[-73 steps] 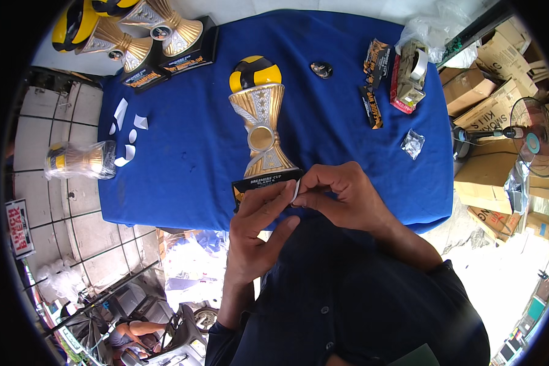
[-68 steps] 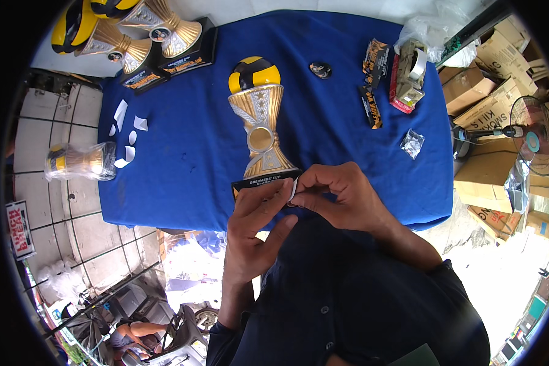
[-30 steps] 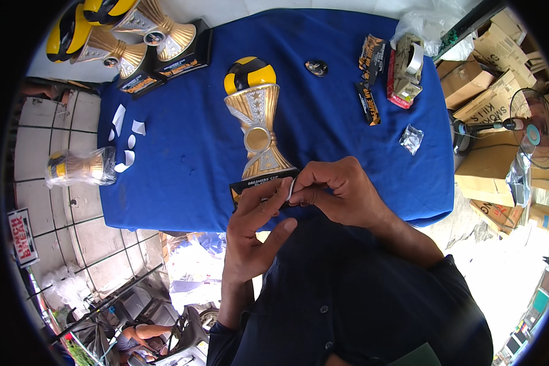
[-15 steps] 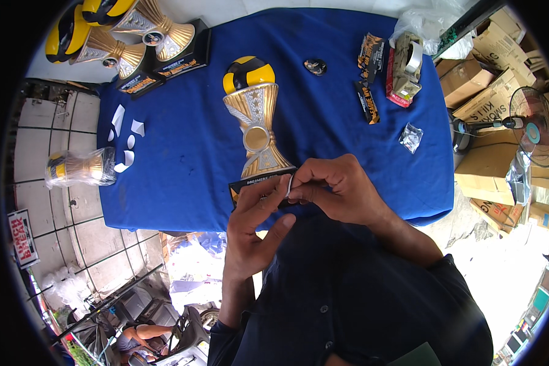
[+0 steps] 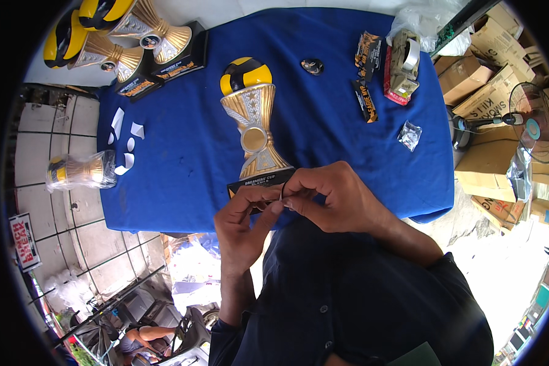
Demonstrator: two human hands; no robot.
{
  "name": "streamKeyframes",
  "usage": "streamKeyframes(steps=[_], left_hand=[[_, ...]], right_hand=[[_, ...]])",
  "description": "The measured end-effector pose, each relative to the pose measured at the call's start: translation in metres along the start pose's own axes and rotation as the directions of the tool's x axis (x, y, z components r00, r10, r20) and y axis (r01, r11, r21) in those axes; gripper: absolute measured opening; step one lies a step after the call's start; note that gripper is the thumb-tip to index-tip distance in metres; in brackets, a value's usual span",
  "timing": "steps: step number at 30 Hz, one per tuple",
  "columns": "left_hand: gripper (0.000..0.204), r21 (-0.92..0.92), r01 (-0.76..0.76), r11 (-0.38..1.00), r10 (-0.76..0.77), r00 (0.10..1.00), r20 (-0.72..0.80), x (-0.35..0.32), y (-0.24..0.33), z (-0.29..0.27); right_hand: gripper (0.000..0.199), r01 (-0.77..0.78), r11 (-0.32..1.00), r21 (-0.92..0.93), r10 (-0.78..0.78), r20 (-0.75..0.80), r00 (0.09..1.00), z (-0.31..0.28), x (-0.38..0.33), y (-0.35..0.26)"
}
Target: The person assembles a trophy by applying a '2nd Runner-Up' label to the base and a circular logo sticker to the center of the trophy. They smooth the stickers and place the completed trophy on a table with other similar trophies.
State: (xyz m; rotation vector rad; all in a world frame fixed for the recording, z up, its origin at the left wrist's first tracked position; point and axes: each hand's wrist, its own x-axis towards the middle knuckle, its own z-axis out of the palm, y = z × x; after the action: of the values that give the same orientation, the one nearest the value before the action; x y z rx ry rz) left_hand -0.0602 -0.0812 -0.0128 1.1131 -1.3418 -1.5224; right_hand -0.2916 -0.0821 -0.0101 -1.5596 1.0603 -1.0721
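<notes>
Thin piece [image 5: 282,193], seen edge-on and too small to identify, near the front of the blue-covered table [image 5: 183,152]. Around it, containers: clear bag [image 5: 105,174] at the table's left edge, with a wrapped trophy [image 5: 79,169] inside; small clear packet [image 5: 410,136] on the right, with shiny contents too blurred to tell; red packet [image 5: 399,98] near the far right corner, just beside tape [image 5: 412,55]; cardboard boxes [image 5: 470,70] beyond the right edge, insides hidden. Between left hand [image 5: 239,227] and right hand [image 5: 338,198]: same thin piece, pinched by meeting fingertips and thumbs of both, just in front of the gold trophy [image 5: 253,137], close to its partly covered black base [image 5: 259,182].
</notes>
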Motion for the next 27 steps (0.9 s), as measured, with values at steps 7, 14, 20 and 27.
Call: streamKeyframes(steps=[7, 14, 20, 27], left_hand=[[0.023, 0.063, -0.039, 0.997, 0.035, 0.998, 0.061, 0.001, 0.003, -0.005], [0.018, 0.052, -0.058, 0.997, 0.054, 0.995, 0.078, 0.0, 0.006, -0.005], [0.019, 0.08, -0.055, 0.995, 0.05, 0.997, 0.064, 0.0, 0.004, -0.009], [0.018, -0.065, 0.111, 0.992, -0.11, 0.994, 0.013, 0.003, 0.002, -0.006]], right_hand=[[0.007, 0.037, 0.999, 0.025, -0.037, 0.004, 0.999, 0.0, 0.0, 0.001], [0.009, 0.018, 1.0, 0.026, -0.018, 0.026, 1.0, 0.0, -0.001, -0.002], [0.011, 0.021, 0.998, 0.055, -0.023, 0.03, 0.999, 0.002, 0.0, -0.002], [0.01, -0.027, 0.999, 0.041, 0.023, 0.087, 0.996, -0.001, 0.001, -0.002]])
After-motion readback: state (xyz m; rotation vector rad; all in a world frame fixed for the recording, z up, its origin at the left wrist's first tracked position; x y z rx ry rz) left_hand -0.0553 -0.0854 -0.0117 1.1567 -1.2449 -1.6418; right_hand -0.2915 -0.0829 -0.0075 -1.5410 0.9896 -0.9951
